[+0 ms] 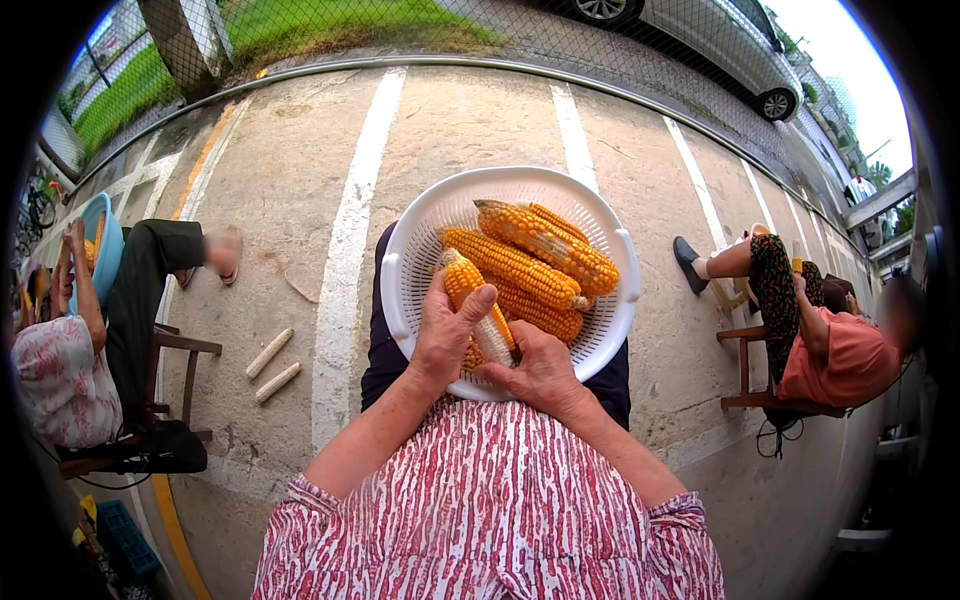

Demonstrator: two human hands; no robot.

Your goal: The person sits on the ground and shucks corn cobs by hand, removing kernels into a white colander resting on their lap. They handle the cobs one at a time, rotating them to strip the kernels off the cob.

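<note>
A white plastic colander [512, 178] rests on my lap. Inside it lie several ears of dried yellow corn [517, 266], with loose kernels [472, 354] low on its left side. My left hand [450, 322] grips a partly shelled ear of corn [463, 279] by its upper part, thumb across the front. Kernels still cover that ear's top, while its lower part shows bare pale cob. My right hand [534, 367] holds the lower end of the same ear, its fingers against the right side. The ear tilts over the colander's near half.
Two bare corn cobs [270, 352] lie on the concrete floor to the left. A seated person with a light blue basin [112, 247] is at far left, another seated person [832, 345] at right. A chain-link fence [450, 34] stands ahead, a silver car beyond.
</note>
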